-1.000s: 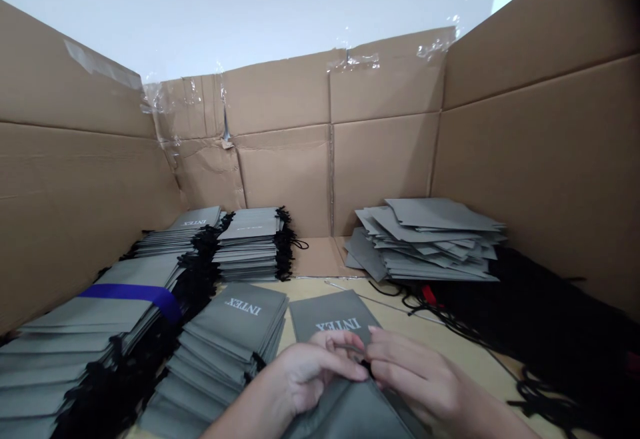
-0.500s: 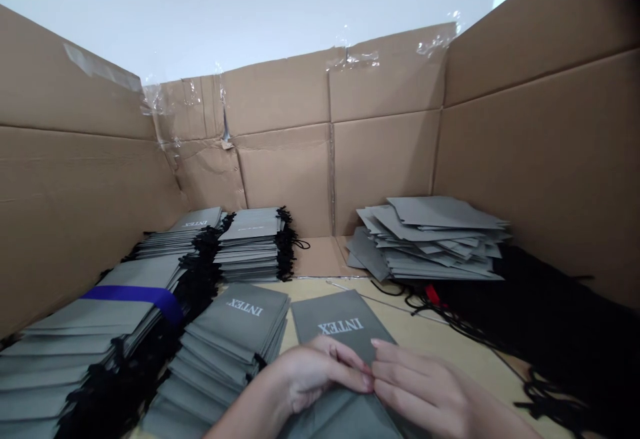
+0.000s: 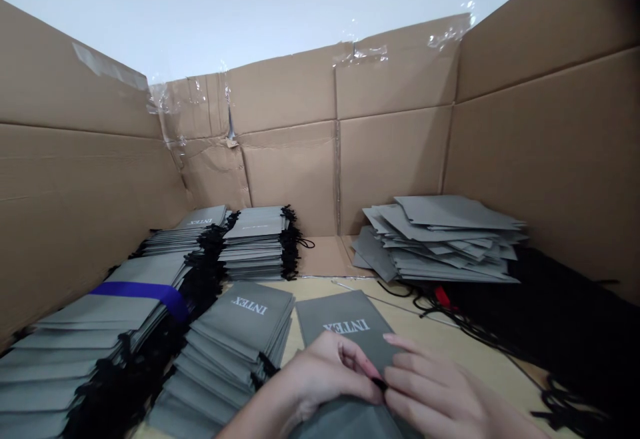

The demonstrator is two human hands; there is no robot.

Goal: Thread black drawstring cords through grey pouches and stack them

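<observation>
In the head view a flat grey bag [image 3: 345, 305] with white "INTEX" lettering lies in front of me. Over its lower part my left hand [image 3: 325, 372] pinches a short piece of black cord [image 3: 381, 383] between thumb and fingers. Fingertips of my right hand [image 3: 433, 389] press on that same cord from the other side, so both hands meet there. Another grey fabric piece [image 3: 345, 419] shows below my hands, partly covered by them. Close by on the left, a fanned stack of grey INTEX bags [image 3: 235, 325] has black cord ends at its edge.
Cardboard walls [image 3: 285, 179] surround the table [image 3: 480, 352]. Corded grey bags [image 3: 255, 239] stand stacked at the back left. A purple band [image 3: 140, 290] crosses a long row at left. Loose grey pieces [image 3: 450, 239] pile at back right, beside a black cord heap [image 3: 560, 319].
Black cord now shows between my fingertips, where it was hidden before. Both hands stay together over the bag, and the whole view has shifted slightly.
</observation>
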